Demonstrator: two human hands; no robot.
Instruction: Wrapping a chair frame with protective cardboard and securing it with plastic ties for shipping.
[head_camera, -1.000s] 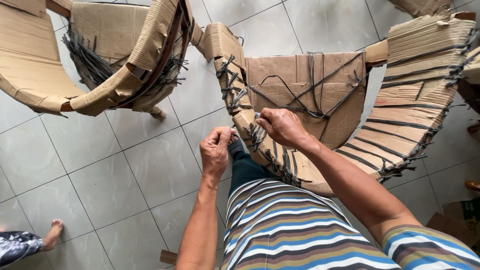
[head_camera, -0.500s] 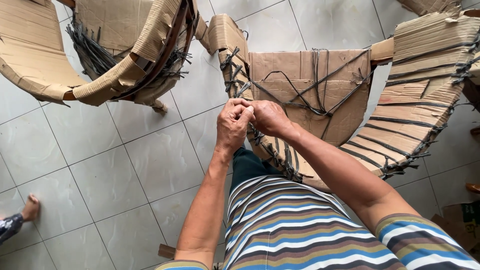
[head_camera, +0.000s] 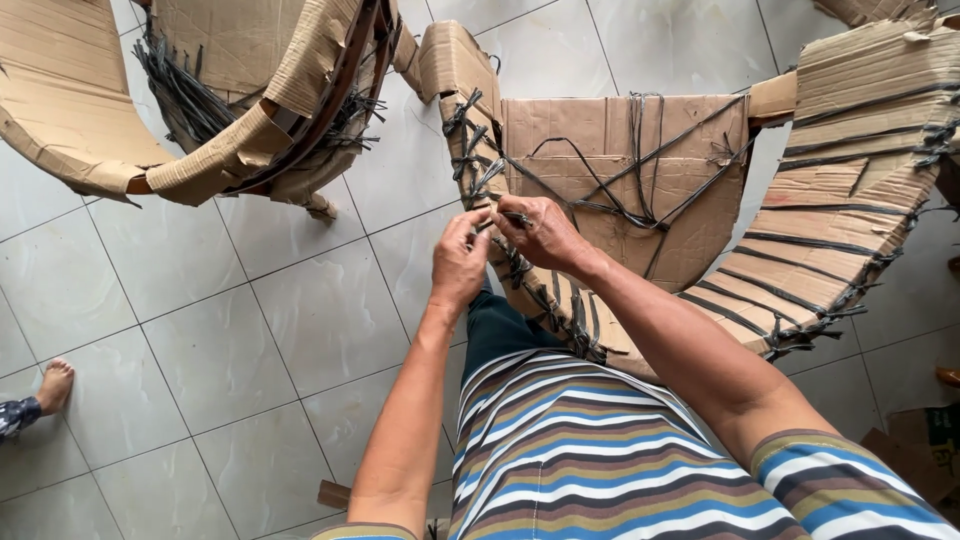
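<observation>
A curved chair frame wrapped in brown cardboard stands in front of me, bound with black plastic straps. My left hand and my right hand meet at the frame's left arm. Both pinch the ends of a black strap that crosses the cardboard there. More knotted straps run down the arm below my hands. My striped shirt and dark trousers fill the bottom of the view.
A second cardboard-wrapped chair stands at the upper left on the grey tiled floor. Another person's bare foot shows at the left edge. A cardboard box corner lies at the lower right.
My left hand rose from beside my knee to join my right hand at the chair arm. Both now pinch the strap ends. The other person's foot moved left.
</observation>
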